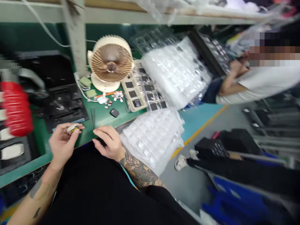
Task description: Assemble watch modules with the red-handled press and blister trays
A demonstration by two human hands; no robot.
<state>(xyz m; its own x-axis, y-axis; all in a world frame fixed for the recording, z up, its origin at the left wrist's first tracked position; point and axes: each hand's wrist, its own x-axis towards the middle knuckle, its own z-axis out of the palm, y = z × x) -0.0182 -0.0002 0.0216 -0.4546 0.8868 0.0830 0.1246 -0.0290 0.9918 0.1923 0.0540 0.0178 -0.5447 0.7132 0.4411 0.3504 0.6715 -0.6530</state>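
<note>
My left hand [63,140] pinches a small pale part [73,127] with a yellowish piece on it, over the front edge of the green bench [103,117]. To its right is my right hand [107,140], its thumb and fingers apart. A pair of thin dark tweezers [93,117] stands at the fingertips of my right hand; it is not clear whether they touch. Beyond lies a small black square device [114,112]. Tiny parts [117,96] are scattered near the fan, beside a beige tray [134,93] with dark squares.
A cream fan [111,64] stands at the back. A black fixture [63,100] and a red handle [17,109] are at left. Bubble-wrapped trays [154,137] cover the right side. Another person's arm [231,81] reaches in at far right.
</note>
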